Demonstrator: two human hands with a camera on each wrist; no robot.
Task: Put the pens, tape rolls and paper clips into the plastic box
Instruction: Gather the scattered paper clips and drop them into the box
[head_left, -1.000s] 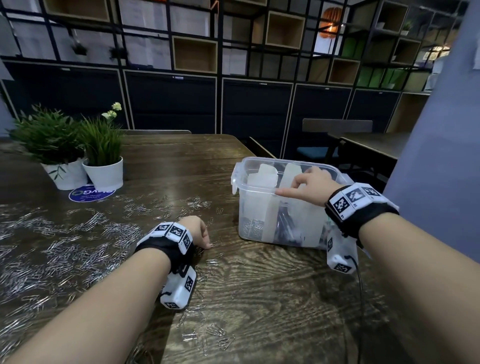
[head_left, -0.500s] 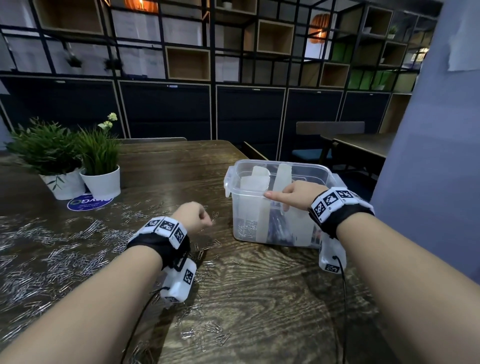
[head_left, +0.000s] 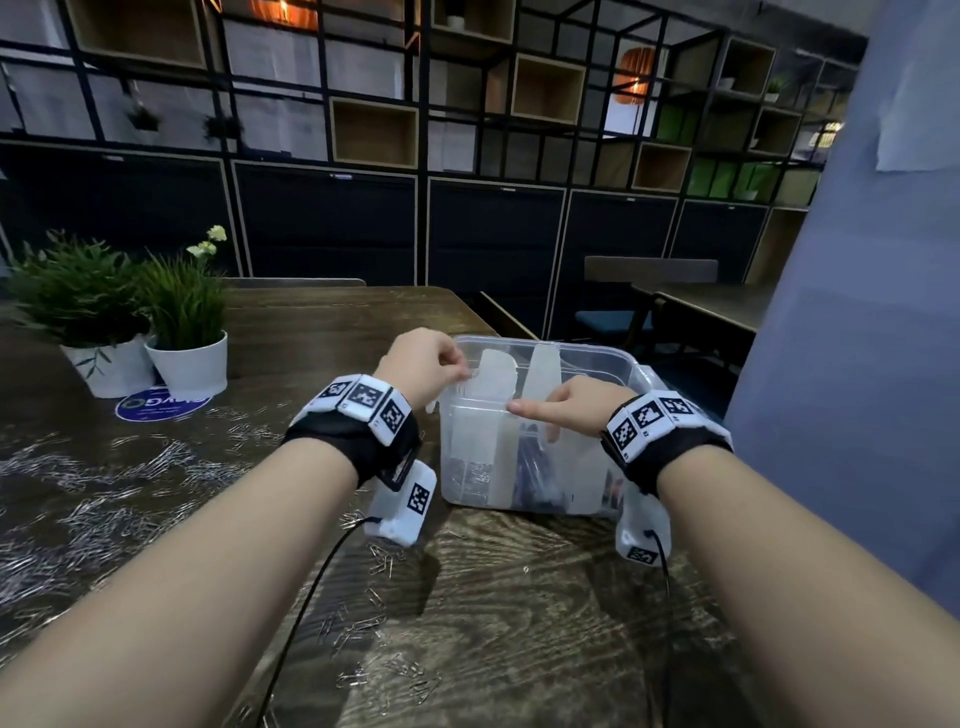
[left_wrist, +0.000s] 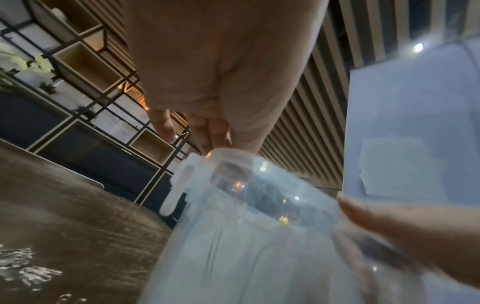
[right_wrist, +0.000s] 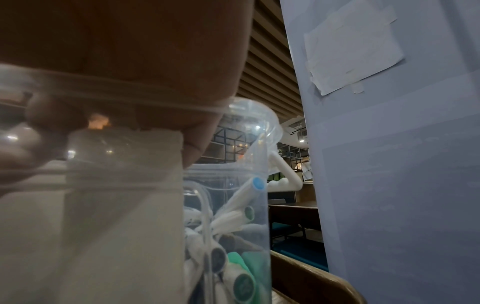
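The clear plastic box (head_left: 535, 467) stands on the dark wooden table, with white dividers upright inside. Pens (right_wrist: 241, 286) with green and blue caps fill its right part, and paper clips (head_left: 470, 475) lie at its left bottom. My left hand (head_left: 457, 371) hovers over the box's left rim, and its fingertips (left_wrist: 221, 139) pinch together on what looks like a few paper clips. My right hand (head_left: 540, 415) grips the box's front rim, index finger stretched along it and other fingers curled inside. Many loose paper clips (head_left: 104, 493) cover the table at left.
Two potted plants (head_left: 171, 332) and a round blue sticker (head_left: 161, 405) are at the far left. More clips (head_left: 374, 623) lie near the front, between my forearms. A blue-grey wall (head_left: 857, 312) stands close on the right. Wrist camera cables hang over the table.
My left hand lifted off the clips on the table and moved up and right, to over the box's left rim. The right hand stayed on the box's front rim.
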